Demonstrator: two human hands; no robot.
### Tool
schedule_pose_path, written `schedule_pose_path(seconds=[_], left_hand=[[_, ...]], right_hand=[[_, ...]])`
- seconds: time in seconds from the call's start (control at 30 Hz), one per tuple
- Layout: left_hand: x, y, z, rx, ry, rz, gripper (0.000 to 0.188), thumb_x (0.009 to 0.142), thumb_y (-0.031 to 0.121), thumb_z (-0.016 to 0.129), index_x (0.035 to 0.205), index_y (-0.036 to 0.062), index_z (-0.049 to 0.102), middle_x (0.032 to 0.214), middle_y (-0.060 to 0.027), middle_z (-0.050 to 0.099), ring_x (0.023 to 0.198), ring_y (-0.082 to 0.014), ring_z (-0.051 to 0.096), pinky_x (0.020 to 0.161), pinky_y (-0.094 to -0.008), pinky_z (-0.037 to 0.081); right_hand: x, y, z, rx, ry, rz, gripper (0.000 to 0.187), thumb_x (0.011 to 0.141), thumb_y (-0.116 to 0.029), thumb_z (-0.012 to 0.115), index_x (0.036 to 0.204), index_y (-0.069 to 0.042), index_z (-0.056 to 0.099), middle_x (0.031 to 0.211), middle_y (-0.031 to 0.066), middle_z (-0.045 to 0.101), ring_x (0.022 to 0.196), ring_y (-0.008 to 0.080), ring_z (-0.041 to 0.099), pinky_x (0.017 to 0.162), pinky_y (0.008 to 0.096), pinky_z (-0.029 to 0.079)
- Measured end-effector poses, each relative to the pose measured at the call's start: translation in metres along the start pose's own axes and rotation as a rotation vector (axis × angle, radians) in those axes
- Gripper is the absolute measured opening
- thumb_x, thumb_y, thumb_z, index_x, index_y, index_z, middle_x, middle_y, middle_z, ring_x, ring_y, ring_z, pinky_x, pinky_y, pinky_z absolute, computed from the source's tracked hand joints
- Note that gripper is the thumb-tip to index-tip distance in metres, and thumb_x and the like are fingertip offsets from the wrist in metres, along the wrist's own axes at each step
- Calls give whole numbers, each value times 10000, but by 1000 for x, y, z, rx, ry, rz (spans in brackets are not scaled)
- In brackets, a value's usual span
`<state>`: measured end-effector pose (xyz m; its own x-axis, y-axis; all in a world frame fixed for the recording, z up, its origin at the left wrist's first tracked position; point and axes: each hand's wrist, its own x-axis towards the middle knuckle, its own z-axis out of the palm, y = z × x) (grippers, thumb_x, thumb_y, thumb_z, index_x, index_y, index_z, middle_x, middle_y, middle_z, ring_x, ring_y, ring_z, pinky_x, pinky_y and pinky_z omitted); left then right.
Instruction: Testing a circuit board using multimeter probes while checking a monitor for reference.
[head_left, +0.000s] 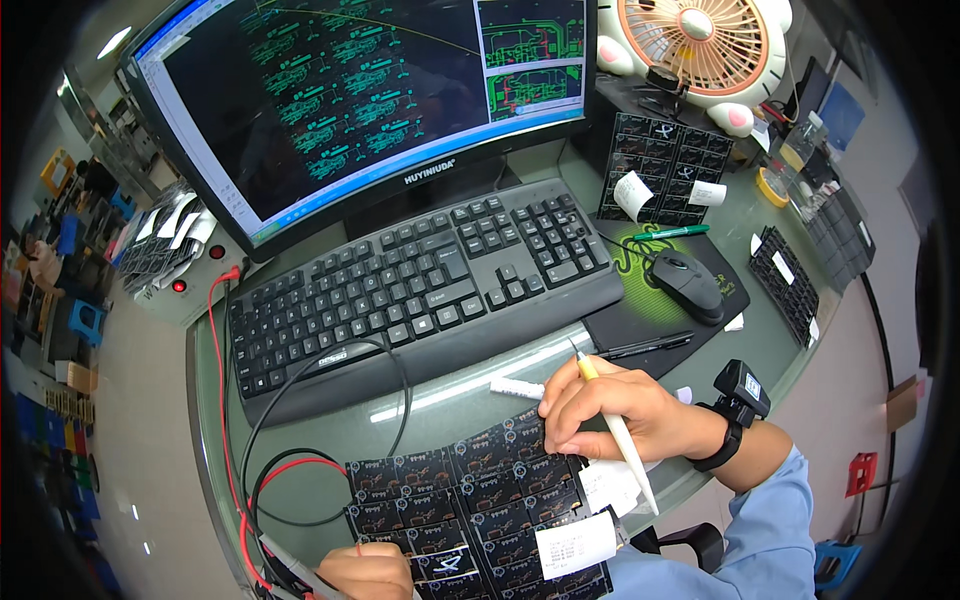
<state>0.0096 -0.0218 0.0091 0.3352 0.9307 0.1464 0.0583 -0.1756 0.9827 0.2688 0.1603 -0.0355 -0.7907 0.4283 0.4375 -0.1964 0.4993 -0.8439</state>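
Note:
A black circuit board panel (500, 490) with rows of repeated small boards lies at the near edge of the desk, tilted toward me. My right hand (630, 410) is closed round a cream pen-shaped tool (622, 440) with a thin metal tip pointing up and away. Its fingertips also touch the panel's far right edge. By the panel's lower left edge my left hand (368, 572) is curled shut, partly cut off by the frame. Test probes (285, 560) with red and black leads run into it; their tips are mostly hidden. A white paper label (577, 545) sits on the panel's right side.
Beyond the panel are a black keyboard (430, 290) and a monitor (370, 100) with circuit drawings. To the right lie a mouse (687, 285), pens, and more board panels (667, 165). A fan (700, 40) stands behind. A red lead (217, 350) loops down the desk's left side.

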Motion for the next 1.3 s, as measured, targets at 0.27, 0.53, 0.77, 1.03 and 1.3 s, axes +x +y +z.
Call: schedule_pose_path(seconds=[0.27, 0.53, 0.77, 1.03, 1.3], left_hand=[[0, -2, 0, 13, 2, 18, 636, 939, 494, 309, 531, 73, 556, 556, -43, 507, 515, -212, 466, 535, -331, 353], [-3, -3, -1, 50, -3, 54, 619, 943, 470, 305, 537, 76, 556, 577, -47, 524, 551, -213, 482, 571, -334, 364], [-6, -8, 2, 51, 10, 124, 500, 914, 356, 316, 557, 70, 517, 588, -61, 540, 572, -220, 485, 594, -349, 373], [-4, -7, 5, 115, 53, 83, 568, 906, 381, 267, 525, 59, 539, 575, -56, 525, 561, -202, 489, 587, -330, 391], [-6, -2, 5, 151, 48, 103, 606, 921, 387, 234, 485, 73, 514, 507, -51, 485, 529, -185, 461, 542, -315, 367]], right_hand=[[1, 1, -1, -14, -2, 1, 108, 832, -78, 700, 903, -65, 620, 890, 26, 626, 945, 227, 572, 831, 353, 466], [3, -1, 0, -18, 1, 17, 120, 832, -76, 700, 909, -56, 611, 871, 34, 624, 922, 216, 574, 841, 349, 459], [46, -16, -11, -211, -38, 25, 136, 953, -190, 540, 908, -68, 582, 884, 37, 663, 856, 229, 587, 828, 369, 413], [121, 0, 16, -427, -284, -127, 149, 930, -221, 558, 923, -72, 563, 832, 73, 615, 827, 279, 575, 732, 386, 449], [62, -30, 1, -288, -184, -66, 111, 842, -84, 671, 899, -39, 587, 853, 63, 603, 833, 233, 577, 729, 343, 465]])
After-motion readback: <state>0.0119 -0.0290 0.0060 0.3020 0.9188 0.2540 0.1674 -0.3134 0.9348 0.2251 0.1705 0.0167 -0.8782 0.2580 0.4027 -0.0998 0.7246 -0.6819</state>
